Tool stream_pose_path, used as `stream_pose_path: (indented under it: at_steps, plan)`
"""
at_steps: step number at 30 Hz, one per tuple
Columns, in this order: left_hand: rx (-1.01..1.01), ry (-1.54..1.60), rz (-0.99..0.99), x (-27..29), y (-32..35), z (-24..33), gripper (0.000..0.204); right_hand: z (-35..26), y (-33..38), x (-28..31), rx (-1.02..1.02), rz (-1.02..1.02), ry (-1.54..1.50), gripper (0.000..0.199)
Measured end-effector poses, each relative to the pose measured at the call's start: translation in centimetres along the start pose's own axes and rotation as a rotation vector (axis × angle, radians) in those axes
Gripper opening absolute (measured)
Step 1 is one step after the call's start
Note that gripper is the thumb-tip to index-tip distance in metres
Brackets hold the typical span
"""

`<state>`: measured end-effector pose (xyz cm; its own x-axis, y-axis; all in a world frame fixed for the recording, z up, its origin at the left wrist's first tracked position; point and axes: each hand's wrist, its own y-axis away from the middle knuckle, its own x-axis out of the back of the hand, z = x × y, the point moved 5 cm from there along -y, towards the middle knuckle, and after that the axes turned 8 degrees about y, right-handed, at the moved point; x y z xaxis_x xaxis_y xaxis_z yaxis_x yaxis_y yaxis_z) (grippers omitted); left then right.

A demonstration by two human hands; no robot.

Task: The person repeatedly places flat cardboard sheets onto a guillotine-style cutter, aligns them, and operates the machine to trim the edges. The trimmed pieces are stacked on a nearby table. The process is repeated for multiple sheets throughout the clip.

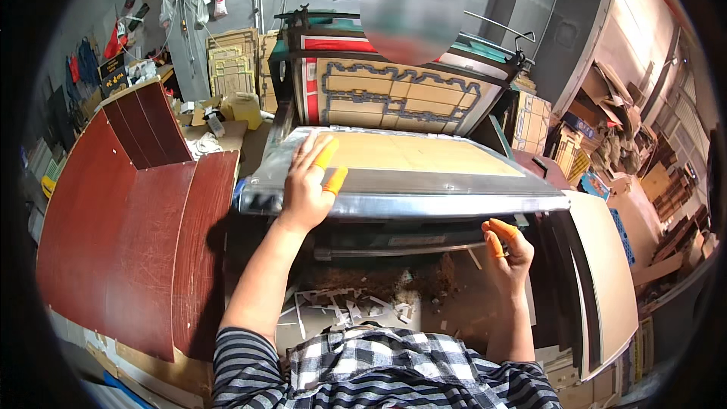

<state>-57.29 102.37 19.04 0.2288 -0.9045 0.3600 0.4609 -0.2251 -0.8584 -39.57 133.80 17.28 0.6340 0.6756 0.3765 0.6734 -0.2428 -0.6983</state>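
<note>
My left hand is open, with its fingers stretched forward over the left part of a metal platen. Orange finger covers show on two of its digits. A tan board lies flat on that platen, just right of the fingertips; whether they touch it I cannot tell. In front of the platen's right front edge, my right hand hangs with loosely bent fingers, also in orange covers, and nothing visible between them. Behind the platen stands a tilted cutting die, a tan board with dark blade outlines, inside the press.
Dark red boards are stacked at my left. Pale boards stand close on the right. Paper scraps litter the floor below the platen. More die boards lean at the back wall, and scrap wood piles up far right.
</note>
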Motion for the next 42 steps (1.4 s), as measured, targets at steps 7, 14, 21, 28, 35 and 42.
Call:
stream_pose_path:
  at_steps: [7,14,21,28,35,42]
  plan:
    - [0.378,-0.397,-0.807,-13.8,6.7,-7.5,0.084,5.9,2.2,-0.8,-0.275,-0.077,-0.020,0.018]
    - [0.605,-0.394,-1.164,-14.4,8.7,-5.4,0.089,12.5,1.2,-0.6,-0.205,-0.223,0.211,0.022]
    - [0.590,-0.364,-0.910,-10.6,5.8,-4.5,0.080,14.7,-4.9,-1.2,-0.093,-0.196,0.190,0.024]
    - [0.659,-0.489,-0.878,-15.6,3.9,-10.2,0.090,14.2,-3.5,-4.1,-0.083,-0.305,0.093,0.022]
    - [0.847,-0.405,-1.135,-16.7,3.9,-10.3,0.080,18.4,-3.5,-3.5,-0.110,-0.320,0.116,0.027]
    - [0.308,-0.362,-0.996,-12.0,6.4,1.2,0.070,20.2,-5.8,-3.1,0.062,-0.797,0.582,0.099]
